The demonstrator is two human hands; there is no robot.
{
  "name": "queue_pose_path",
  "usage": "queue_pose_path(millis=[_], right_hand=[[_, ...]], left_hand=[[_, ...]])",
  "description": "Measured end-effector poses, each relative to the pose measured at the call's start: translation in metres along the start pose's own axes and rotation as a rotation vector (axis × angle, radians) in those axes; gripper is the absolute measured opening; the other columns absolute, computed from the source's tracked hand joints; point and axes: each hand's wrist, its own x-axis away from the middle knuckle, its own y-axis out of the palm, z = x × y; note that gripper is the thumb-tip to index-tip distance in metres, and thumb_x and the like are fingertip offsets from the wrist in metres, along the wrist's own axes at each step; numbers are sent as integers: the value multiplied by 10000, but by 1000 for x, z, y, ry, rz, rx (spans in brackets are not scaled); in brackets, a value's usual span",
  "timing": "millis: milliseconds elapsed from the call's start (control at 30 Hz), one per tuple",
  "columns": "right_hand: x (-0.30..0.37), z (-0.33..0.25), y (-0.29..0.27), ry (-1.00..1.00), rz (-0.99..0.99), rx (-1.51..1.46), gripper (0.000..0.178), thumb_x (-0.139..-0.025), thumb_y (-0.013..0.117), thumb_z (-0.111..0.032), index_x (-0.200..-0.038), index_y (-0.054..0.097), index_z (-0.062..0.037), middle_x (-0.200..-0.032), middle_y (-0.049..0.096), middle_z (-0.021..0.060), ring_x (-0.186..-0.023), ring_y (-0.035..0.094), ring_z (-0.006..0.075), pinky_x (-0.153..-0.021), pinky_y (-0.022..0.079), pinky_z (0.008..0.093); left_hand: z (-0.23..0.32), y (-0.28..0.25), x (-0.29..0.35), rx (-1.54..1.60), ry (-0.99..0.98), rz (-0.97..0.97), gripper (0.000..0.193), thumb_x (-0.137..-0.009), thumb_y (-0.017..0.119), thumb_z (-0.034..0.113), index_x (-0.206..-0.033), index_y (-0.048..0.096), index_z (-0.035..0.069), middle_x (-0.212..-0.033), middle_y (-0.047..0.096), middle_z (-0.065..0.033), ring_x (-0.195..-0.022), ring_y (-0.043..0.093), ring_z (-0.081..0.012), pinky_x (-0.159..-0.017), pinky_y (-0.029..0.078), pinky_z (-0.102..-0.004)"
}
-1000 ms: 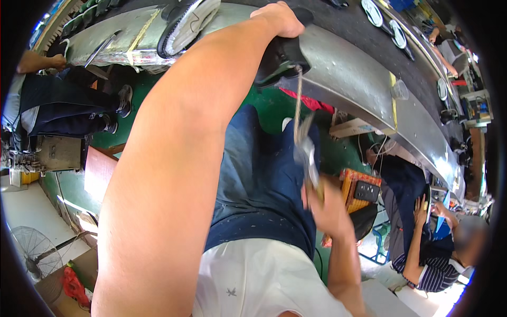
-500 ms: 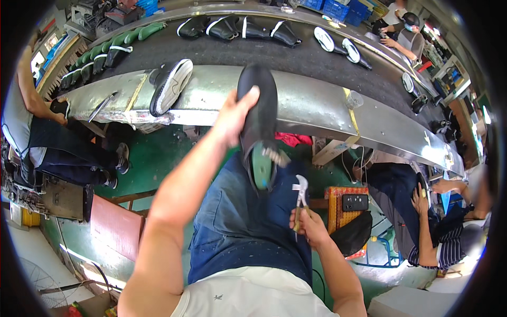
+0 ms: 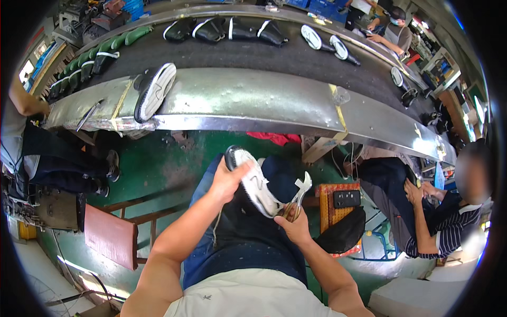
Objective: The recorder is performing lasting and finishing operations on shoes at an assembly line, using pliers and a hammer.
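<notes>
Over my lap, my left hand (image 3: 228, 182) is closed around a black shoe (image 3: 256, 186), thumb across its white underside. The shoe lies tilted, sole side up, its far end near my left fingers. My right hand (image 3: 296, 227) is wrapped round the handles of metal lasting pincers (image 3: 303, 186), whose head points away from me. That hand and the handles are right by the shoe's near end; whether they touch it I cannot tell. Another black shoe (image 3: 155, 92) with a pale sole lies on its side on the bench's metal edge.
Beyond the metal edge (image 3: 237, 95) runs a dark belt (image 3: 206, 55) with black shoe uppers (image 3: 209, 29), white-soled shoes (image 3: 311, 38) and green lasts (image 3: 138, 35). A pink-topped stool (image 3: 110, 238) stands left. A phone (image 3: 346, 199) lies on a woven seat at right. Co-workers sit at both sides.
The shoe has come down from the bench edge to my lap and turned over, its white underside now facing up. My right hand has brought the pincers up to its near end.
</notes>
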Motion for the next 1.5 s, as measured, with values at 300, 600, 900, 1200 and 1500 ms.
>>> queue_pose_path(millis=[300,600,900,1200,1500], right_hand=[[24,-48,-52,249,-231,369,248,-971,645,-134,-1137,532,13,-987,707,91,-807,674,135,-730,535,287],[38,-60,-74,367,-372,482,276,-974,602,-152,-1202,558,-2,-947,662,77,-867,643,161,-792,527,336],[11,-72,-66,288,-606,703,436,-942,634,-140,-1356,538,-42,-1010,667,142,-908,641,214,-847,507,352],[-57,-143,-46,566,-895,942,300,-934,643,-221,-1084,599,35,-931,683,239,-907,677,396,-806,513,468],[-83,-157,-23,496,-1070,1298,317,-945,606,-230,-1054,618,68,-1025,670,289,-998,657,429,-876,509,485]], left_hand=[[-78,-10,-73,208,-708,-777,528,-897,736,308,-1268,624,-49,-1167,725,-169,-978,735,-259,-889,593,-406],[-54,20,36,-1122,-184,-459,784,-792,834,356,-1422,514,14,-1344,567,-269,-1189,630,-364,-1002,515,-400],[-79,7,56,-987,379,-207,186,-893,692,150,-984,700,-12,-906,685,-190,-823,681,-394,-786,558,-440],[-83,12,65,-993,423,-175,118,-847,750,91,-836,677,0,-833,657,-151,-703,644,-322,-610,520,-392],[-160,-21,48,-591,-192,-155,474,-1109,402,294,-1446,481,-30,-1400,577,-216,-1304,546,-286,-1110,391,-343]])
